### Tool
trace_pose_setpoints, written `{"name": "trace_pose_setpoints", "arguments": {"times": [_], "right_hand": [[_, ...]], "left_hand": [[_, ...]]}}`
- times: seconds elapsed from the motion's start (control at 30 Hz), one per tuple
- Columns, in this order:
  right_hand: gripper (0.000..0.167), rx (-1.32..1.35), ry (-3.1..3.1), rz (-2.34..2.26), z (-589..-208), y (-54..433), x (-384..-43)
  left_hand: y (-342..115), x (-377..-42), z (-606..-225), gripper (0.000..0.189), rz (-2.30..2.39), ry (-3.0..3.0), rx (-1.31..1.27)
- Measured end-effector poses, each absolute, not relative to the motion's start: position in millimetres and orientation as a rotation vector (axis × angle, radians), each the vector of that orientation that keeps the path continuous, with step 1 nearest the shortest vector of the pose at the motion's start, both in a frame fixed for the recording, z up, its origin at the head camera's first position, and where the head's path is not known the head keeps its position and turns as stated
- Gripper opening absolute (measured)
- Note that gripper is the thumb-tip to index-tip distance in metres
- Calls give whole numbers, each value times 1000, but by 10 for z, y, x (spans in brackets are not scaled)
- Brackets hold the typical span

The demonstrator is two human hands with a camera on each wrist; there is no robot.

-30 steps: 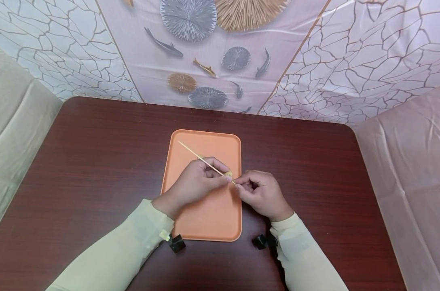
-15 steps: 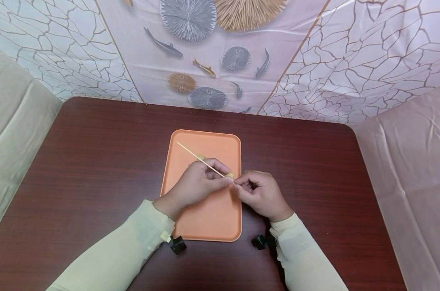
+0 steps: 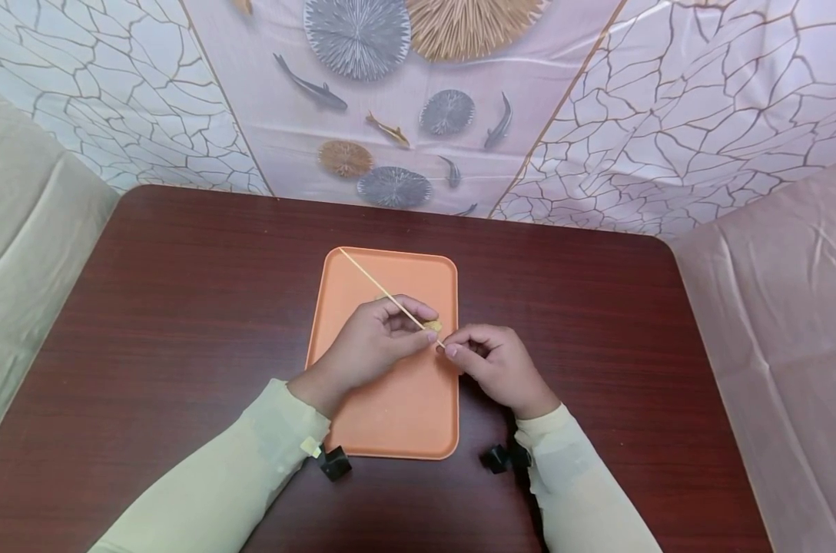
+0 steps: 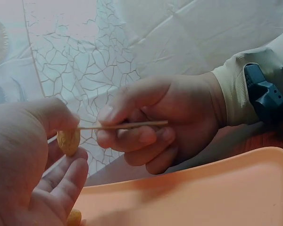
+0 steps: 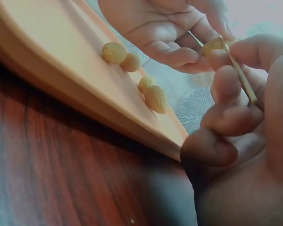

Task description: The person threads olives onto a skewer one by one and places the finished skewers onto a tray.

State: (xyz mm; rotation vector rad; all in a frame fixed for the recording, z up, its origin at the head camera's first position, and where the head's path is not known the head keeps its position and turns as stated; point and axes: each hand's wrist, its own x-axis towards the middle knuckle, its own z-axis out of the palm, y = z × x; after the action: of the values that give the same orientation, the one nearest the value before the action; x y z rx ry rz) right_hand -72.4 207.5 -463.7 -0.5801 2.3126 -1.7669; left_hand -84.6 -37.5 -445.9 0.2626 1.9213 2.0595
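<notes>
A yellow, wrinkled oval fruit (image 4: 69, 142) sits between the thumb and fingers of my left hand (image 3: 366, 346), which pinches it over the tray. Across that hand runs a thin bamboo skewer (image 3: 368, 278), slanting toward the tray's far left corner in the head view. My right hand (image 3: 501, 369) grips the skewer's near end, and its blunt tip sticks out past the fingers in the left wrist view. Skewer and fruit meet under the left thumb; I cannot tell whether it pierces the fruit.
An orange tray (image 3: 397, 426) lies on the dark red wooden table (image 3: 204, 307). Several more yellow fruits (image 5: 114, 53) lie in it, mostly hidden by the left hand in the head view. Patterned cloth (image 3: 446, 184) hangs behind the table.
The skewer's far end has shifted away, toward the tray's far left corner. My right thumb and fingers have changed their hold, and more of the skewer shows between the hands.
</notes>
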Motion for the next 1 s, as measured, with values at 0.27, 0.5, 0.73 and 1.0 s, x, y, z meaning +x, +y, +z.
{"name": "trace_pose_setpoints", "arguments": {"times": [0.27, 0.5, 0.73, 1.0], "right_hand": [[12, -498, 2181, -1809, -4629, 2084, -721], [10, -432, 2264, -1837, -4637, 2058, -752], [9, -362, 2305, -1968, -4684, 2087, -805], [9, -319, 2282, -2023, -4724, 2081, -810]], "left_hand": [[-398, -845, -4468, 37, 2110, 1810, 350], [-494, -923, -4406, 47, 1945, 1932, 359], [-722, -965, -4121, 28, 1271, 2506, 389], [-758, -892, -4122, 49, 703, 2590, 433]]}}
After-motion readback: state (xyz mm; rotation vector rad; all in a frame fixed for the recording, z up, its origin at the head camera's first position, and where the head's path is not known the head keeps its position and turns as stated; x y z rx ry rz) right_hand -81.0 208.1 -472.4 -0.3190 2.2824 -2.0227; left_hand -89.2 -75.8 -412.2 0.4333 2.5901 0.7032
